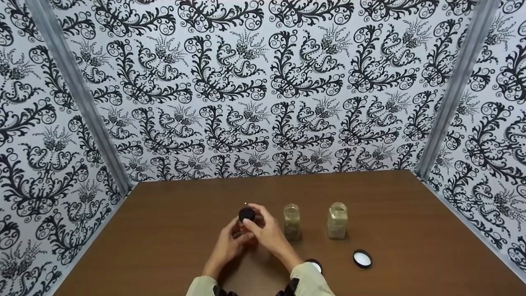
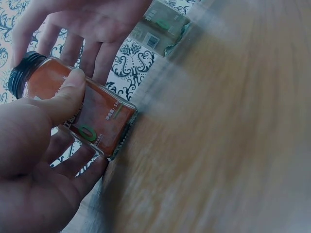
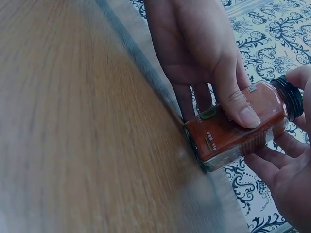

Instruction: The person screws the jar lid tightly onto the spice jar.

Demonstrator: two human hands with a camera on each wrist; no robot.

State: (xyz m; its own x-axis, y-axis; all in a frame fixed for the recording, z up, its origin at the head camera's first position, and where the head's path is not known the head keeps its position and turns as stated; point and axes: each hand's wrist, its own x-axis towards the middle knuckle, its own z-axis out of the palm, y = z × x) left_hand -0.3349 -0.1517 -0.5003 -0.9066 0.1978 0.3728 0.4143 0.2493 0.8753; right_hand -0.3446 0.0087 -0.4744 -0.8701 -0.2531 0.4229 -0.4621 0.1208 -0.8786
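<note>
Your left fingers [image 3: 184, 102] wrap the red jar [image 2: 104, 114]; above them, your right fingertips [image 3: 298, 76] pinch the lid [image 1: 247, 213]: twist evenly

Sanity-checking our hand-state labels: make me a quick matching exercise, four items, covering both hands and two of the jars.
Column 1
1. Left hand
2. Right hand
3. Red-filled jar
4. Rightmost jar

Column 2
A. Standing on the table, no lid on, greenish contents
B. Thumb at the black lid
C. Held up in the hands, lid on
D. Thumb on the side of the held jar

Pairs: 1-D, 2-B, 3-C, 4-A
</note>
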